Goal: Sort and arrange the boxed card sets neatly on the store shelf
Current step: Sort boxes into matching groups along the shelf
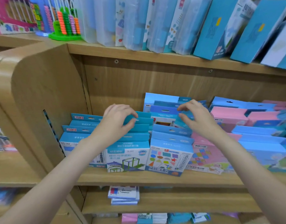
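Observation:
Several rows of boxed card sets stand on the middle wooden shelf. My left hand pinches the teal hanging tabs of the second row of boxes, whose front box shows a cube drawing. My right hand hovers with curled fingers over a tilted blue box behind the shapes box; whether it grips the tilted box is unclear. A leftmost blue row stands beside the side panel. Pink boxes and blue boxes lie less tidily on the right.
The upper shelf holds clear cases and leaning teal boxes, plus a green abacus. A rounded wooden side panel closes the left. Behind the left rows the shelf's back wall is bare. Lower shelves hold stacked card packs.

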The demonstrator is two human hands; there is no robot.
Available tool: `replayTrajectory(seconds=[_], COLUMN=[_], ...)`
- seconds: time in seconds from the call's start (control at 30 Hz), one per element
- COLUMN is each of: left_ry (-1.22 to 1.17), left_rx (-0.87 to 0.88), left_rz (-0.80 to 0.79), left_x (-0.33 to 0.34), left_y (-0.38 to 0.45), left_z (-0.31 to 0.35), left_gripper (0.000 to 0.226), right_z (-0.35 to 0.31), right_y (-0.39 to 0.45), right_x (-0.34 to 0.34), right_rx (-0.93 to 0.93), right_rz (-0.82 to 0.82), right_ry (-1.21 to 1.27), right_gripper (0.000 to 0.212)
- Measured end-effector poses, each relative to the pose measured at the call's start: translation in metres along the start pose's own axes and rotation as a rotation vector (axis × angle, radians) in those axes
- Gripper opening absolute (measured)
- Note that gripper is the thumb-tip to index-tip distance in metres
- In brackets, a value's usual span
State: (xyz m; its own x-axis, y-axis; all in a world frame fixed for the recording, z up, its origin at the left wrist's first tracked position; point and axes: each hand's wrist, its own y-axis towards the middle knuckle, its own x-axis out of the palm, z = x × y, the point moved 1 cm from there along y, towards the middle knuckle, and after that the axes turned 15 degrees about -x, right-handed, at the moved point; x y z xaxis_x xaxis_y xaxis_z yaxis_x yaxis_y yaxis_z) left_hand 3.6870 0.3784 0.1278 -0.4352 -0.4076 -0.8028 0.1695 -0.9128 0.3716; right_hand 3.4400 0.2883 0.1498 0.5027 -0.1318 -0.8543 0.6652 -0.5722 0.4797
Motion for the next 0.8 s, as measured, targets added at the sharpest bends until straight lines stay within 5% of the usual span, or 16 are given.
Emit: replayTrajectory(seconds=[0.2, 0.5, 0.63, 0.8], left_ry=[0.143, 0.163, 0.204, 0.288], left_rx=[-0.010, -0.046, -0.044, -0.057], left_rz=[-0.207, -0.371, -0.416, -0.402], left_x=[-0.007, -0.005, 0.000, -0.005], left_y=[0.025, 0.052, 0.061, 0.062], left_z=[0.003, -0.015, -0.013, -0.019], left_gripper=[0.017, 0.013, 0.010, 0.009], right_z=[0.027, 0.038, 0.029, 0.040], right_y=[0.044, 0.078, 0.093, 0.088], right_x=[0.008, 0.024, 0.029, 0.038], right_rx=[-0.061, -0.156, -0.157, -0.162], right_rz=[-0.309, -0.392, -0.562, -0.507], right_ry=[0.005, -0.120, -0.264, -0.263], right_gripper=[0.025, 0.005, 0.019, 0.016])
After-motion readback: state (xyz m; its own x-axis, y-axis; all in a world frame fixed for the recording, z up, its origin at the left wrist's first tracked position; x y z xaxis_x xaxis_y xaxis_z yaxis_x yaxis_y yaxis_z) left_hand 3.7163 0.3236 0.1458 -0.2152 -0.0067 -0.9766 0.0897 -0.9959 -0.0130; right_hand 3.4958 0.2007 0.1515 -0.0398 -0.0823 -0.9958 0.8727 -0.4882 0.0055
